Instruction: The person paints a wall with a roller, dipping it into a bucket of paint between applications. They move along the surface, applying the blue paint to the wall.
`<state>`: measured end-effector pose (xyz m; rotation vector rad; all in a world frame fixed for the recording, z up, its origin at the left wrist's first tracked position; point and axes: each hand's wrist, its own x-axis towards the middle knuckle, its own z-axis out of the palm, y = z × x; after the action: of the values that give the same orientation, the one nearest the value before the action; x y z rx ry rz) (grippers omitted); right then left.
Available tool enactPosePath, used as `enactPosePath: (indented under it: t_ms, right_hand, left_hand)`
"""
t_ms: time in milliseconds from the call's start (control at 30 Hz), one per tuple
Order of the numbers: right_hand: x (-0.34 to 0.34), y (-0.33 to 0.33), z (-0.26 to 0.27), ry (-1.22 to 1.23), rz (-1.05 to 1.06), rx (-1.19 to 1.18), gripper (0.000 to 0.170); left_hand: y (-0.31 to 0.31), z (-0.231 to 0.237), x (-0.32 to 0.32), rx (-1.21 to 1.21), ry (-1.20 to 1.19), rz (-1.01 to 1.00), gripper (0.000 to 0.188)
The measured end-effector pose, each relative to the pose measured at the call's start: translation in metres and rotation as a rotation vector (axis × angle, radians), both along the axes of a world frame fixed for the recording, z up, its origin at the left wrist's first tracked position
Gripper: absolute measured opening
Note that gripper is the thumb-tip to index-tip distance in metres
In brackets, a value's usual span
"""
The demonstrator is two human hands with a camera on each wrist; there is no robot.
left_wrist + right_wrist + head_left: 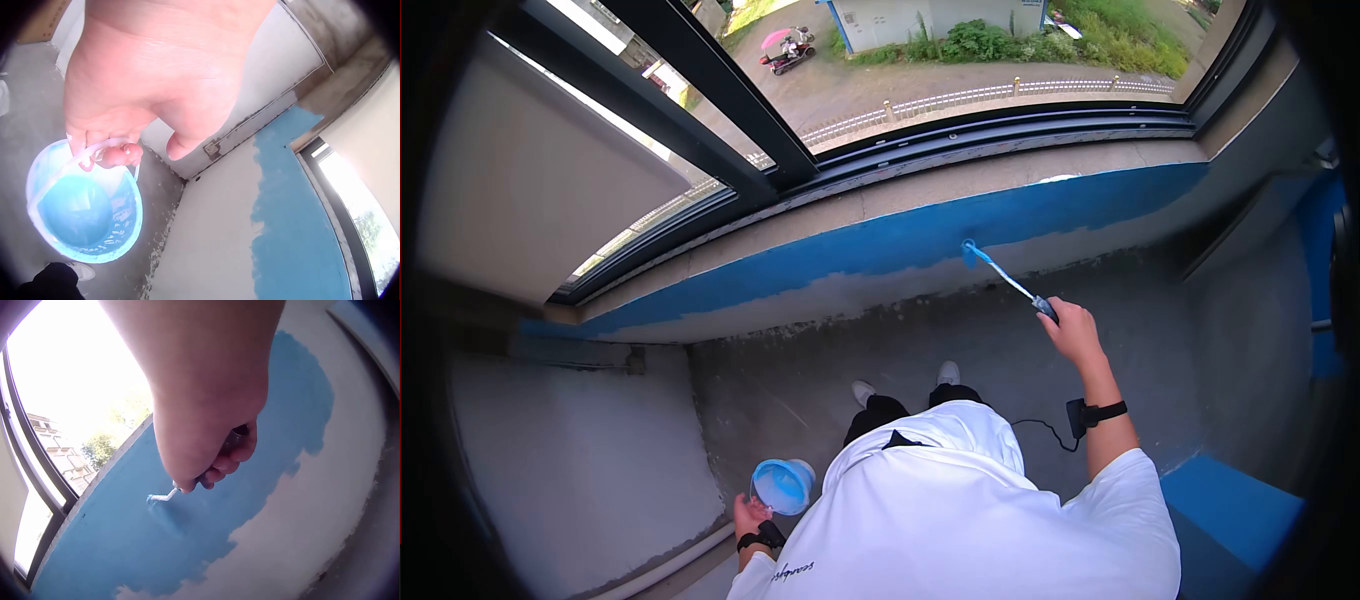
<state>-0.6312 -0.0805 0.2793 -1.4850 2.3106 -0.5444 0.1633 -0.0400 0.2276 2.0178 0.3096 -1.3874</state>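
Note:
My right hand grips the dark handle of a paint roller, its arm held out toward the wall under the window. The roller's blue-coated head overlaps the painted band there. In the right wrist view, curled fingers wrap the handle, and the roller's bent metal rod shows beyond them. Low at my left side, the left hand holds a white bucket by its pale bail handle, hooked over the fingers. Light blue paint lies inside the bucket, and paint specks mark the fingertips.
A dark-framed window with a sill runs above the blue band. Below the band, the wall is pale with a ragged paint edge. My shoes stand on grey concrete floor. A pipe runs along the lower left.

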Motion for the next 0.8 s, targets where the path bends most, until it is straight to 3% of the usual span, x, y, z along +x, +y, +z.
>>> enactPosePath:
  t_ms: [133,333,600,667,800]
  right_hand:
    - [0.026,-0.048,-0.014,0.044,0.16,-0.137,0.019]
    - [0.038,-0.084,-0.015,0.14,0.147,-0.041,0.02]
    - [-0.034,-0.01,0.009,0.378,-0.009,0.039,0.021]
    - [-0.033,0.006,0.019,0.349,-0.129,0.065,0.022]
    - [0.008,-0.011,0.019,0.375,-0.074,0.096,0.022]
  left_hand:
    - [-0.011,0.002,-0.013,-0.021,-0.023,-0.06,0.034]
    - [-0.011,0.001,-0.014,-0.049,0.009,-0.105,0.033]
    - [0.012,-0.019,0.005,-0.085,0.083,-0.091,0.033]
    - [0.026,-0.032,0.01,-0.163,0.18,-0.14,0.031]
    - [0.043,-0.047,0.0,-0.176,0.178,-0.099,0.028]
